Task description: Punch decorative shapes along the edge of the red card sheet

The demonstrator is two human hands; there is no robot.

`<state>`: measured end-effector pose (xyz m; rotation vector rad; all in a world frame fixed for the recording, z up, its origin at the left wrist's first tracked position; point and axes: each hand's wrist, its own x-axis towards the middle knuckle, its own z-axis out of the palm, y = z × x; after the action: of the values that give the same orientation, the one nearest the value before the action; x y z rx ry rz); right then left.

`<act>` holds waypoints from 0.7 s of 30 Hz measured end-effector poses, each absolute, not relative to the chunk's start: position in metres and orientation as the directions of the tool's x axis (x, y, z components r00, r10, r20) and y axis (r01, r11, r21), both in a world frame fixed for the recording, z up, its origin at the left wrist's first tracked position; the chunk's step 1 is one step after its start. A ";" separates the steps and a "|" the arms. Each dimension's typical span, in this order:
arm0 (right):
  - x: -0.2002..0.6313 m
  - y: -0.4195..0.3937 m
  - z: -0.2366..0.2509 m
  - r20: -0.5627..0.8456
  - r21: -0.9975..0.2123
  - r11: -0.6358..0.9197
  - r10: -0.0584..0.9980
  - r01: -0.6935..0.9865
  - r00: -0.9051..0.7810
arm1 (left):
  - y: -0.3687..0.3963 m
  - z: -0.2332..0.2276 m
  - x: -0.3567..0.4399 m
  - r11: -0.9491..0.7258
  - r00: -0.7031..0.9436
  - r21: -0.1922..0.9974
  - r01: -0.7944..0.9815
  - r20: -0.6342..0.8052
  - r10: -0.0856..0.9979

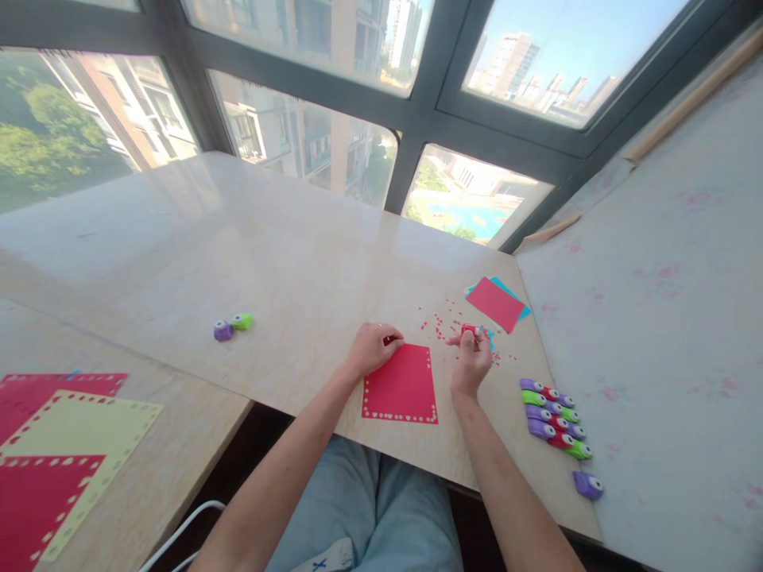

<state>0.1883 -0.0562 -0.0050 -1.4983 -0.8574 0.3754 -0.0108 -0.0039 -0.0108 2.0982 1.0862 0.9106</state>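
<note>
A square sheet of red paper (398, 385) lies before me, with small shaped holes punched along its left, bottom and right edges. My left hand (375, 348) is closed at its upper left corner, fingers pinching the paper there; the corner itself is hidden. Right of the sheet, my right hand (470, 361) grips a small red craft punch (469, 328), held apart from the paper. Red and blue punched-out paper bits (439, 327) are scattered around and beneath this hand.
Several purple, green and red craft punches (554, 417) stand grouped at the right, with one purple punch (587, 485) nearer me. Two more punches (223, 330) sit left. Red and blue sheets (496, 303) lie at back right; punched sheets (113, 421) lie far left.
</note>
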 end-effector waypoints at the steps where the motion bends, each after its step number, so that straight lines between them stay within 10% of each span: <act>1: 0.188 -0.057 -0.005 0.229 -0.967 0.094 0.723 0.237 0.652 | -0.004 -0.011 -0.011 -0.487 0.430 0.755 0.439 0.300 0.852; 6: 0.187 -0.059 -0.004 0.096 -0.995 0.091 0.858 0.035 0.505 | -0.004 -0.010 -0.011 -0.491 0.433 0.749 0.445 0.299 0.850; 14: 0.190 -0.047 -0.007 0.299 -0.939 0.105 0.721 0.329 0.625 | -0.006 -0.008 -0.011 -0.460 0.430 0.760 0.459 0.263 0.864; 21: 0.178 -0.048 -0.003 0.232 -0.918 0.057 0.878 0.392 0.418 | -0.006 -0.009 -0.008 -0.440 0.406 0.763 0.474 0.253 0.878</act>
<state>0.1776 -0.0481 -0.0031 -1.5430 -1.1655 0.5393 -0.0081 -0.0065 -0.0088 2.0685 1.1458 0.8766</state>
